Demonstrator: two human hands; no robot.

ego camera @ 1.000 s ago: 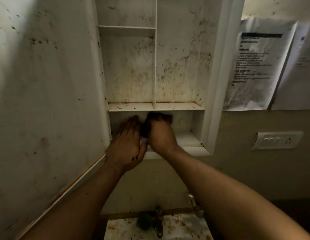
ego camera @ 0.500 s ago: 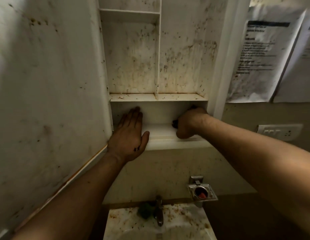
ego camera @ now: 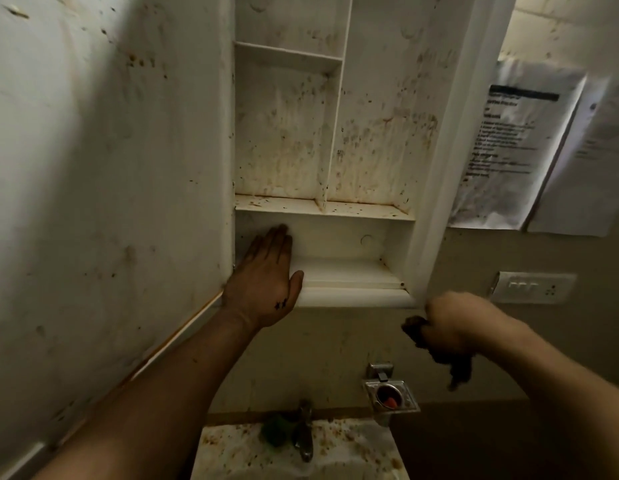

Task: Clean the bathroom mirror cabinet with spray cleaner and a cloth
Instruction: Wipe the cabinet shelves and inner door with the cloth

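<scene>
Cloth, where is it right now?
Head view, right side: the cloth is gripped in the right hand, just below the lower right corner of the cabinet.

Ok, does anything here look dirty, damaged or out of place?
Yes. Brown spatter stains the upper compartments and the open door, while the bottom compartment looks clean. The sink rim is speckled too. The printed sheet on the wall hangs crumpled.

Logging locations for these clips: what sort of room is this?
Most likely a bathroom: a stained wall cabinet hangs above a sink with a tap.
</scene>
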